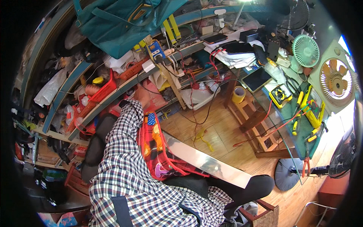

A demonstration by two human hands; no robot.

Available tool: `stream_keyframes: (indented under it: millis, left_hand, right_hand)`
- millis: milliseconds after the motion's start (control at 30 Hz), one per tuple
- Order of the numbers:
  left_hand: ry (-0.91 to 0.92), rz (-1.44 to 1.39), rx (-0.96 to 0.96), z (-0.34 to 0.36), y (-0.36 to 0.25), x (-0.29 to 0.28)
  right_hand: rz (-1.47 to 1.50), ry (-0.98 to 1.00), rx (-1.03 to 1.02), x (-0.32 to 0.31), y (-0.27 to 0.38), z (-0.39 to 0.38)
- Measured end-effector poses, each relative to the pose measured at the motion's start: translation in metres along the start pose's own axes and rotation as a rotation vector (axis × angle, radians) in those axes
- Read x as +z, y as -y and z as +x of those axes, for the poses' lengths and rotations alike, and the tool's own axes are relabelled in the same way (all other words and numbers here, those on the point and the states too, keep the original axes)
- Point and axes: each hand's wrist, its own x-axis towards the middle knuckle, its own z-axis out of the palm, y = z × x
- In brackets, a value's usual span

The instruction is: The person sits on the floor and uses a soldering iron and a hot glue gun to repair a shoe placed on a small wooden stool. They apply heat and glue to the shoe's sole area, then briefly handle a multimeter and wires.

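My left arm, in a black-and-white checked sleeve (123, 140), reaches up to the lower shelf. My left hand (142, 95) is at the shelf, close to a pinkish-red plastic packet (153, 97); its fingers are too hidden to read. Across my lap lies a red cloth (155, 151) with cartoon prints and red piping. A long, flat, shiny silver strip (208, 160) rests over the cloth and my dark-clad knee (261, 183). My right hand does not show.
Crowded shelves at left hold a red basket (104, 90); a teal bag (124, 26) hangs above. Right, a glass-topped table carries a yellow multimeter (280, 96), pliers, a tablet (257, 78) and a green fan (305, 51). Cables dangle to the wooden floor. A stand fan's base (287, 174) stands beside the table.
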Motion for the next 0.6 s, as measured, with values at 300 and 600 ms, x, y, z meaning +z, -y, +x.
stream_keyframes:
  millis: [300, 600]
  left_hand:
    - [0.101, -0.122, -0.120, 0.009, 0.005, 0.004]
    - [-0.248, -0.020, 0.119, -0.001, 0.013, -0.012]
  right_hand:
    - [-0.014, -0.054, 0.048, 0.008, -0.008, -0.003]
    - [-0.085, -0.131, 0.154, -0.012, -0.055, -0.044]
